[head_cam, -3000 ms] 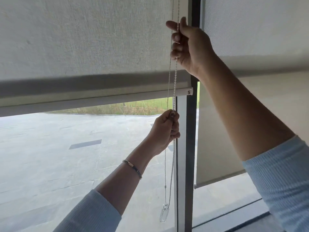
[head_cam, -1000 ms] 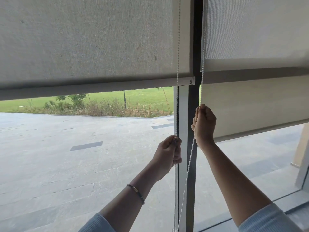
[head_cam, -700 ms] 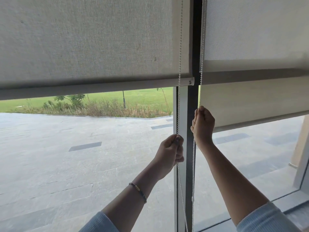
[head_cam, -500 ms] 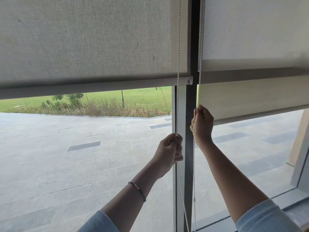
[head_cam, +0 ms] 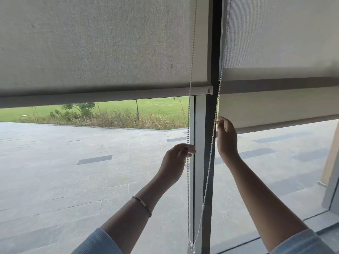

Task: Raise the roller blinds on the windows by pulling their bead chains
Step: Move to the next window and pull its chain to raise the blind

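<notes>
Two grey roller blinds hang part-raised. The left blind's bottom bar (head_cam: 102, 97) is higher than the right blind's bottom bar (head_cam: 286, 123). The left bead chain (head_cam: 188, 118) runs down in front of the pale frame post; my left hand (head_cam: 174, 162) pinches it loosely between thumb and fingers. The right bead chain (head_cam: 211, 154) hangs slack along the dark mullion (head_cam: 213, 43). My right hand (head_cam: 226, 140) is just right of it with fingers spread, fingertips close to the beads but not closed on them.
A clear chain weight (head_cam: 191, 248) dangles at the bottom of the left chain loop. Through the glass lie a paved terrace (head_cam: 73, 171) and a lawn. A beige column (head_cam: 330, 162) stands at the far right.
My right hand has uncurled from its fist and let go of the right chain. My left hand has loosened from a fist to a pinch. Both blinds have stayed at about the same height.
</notes>
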`<state>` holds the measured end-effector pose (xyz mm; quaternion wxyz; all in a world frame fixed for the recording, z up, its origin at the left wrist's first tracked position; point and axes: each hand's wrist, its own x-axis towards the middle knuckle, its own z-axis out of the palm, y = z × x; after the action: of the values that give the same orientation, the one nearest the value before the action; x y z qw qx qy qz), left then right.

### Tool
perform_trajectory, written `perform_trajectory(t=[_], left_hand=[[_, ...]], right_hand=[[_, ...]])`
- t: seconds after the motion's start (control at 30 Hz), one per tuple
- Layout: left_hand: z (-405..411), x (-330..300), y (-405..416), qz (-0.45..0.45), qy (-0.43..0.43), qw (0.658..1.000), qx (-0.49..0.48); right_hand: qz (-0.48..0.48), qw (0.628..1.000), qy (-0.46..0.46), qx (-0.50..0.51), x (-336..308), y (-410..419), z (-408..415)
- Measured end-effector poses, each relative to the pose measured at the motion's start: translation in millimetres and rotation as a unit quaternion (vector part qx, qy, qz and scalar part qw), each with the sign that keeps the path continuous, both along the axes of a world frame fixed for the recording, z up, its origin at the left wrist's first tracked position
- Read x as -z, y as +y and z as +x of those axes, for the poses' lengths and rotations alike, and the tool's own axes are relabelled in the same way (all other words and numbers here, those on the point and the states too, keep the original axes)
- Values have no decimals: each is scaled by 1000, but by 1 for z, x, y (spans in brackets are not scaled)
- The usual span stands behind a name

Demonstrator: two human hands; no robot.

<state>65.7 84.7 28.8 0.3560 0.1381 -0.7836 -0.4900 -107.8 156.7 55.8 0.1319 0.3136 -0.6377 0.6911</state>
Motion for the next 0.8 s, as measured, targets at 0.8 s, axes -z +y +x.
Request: perform_trajectory(t=[0.8], left_hand=[[401, -47, -118, -417, -165, 710, -543]], right_hand=[[-25, 905, 402, -134, -17, -173, 337]])
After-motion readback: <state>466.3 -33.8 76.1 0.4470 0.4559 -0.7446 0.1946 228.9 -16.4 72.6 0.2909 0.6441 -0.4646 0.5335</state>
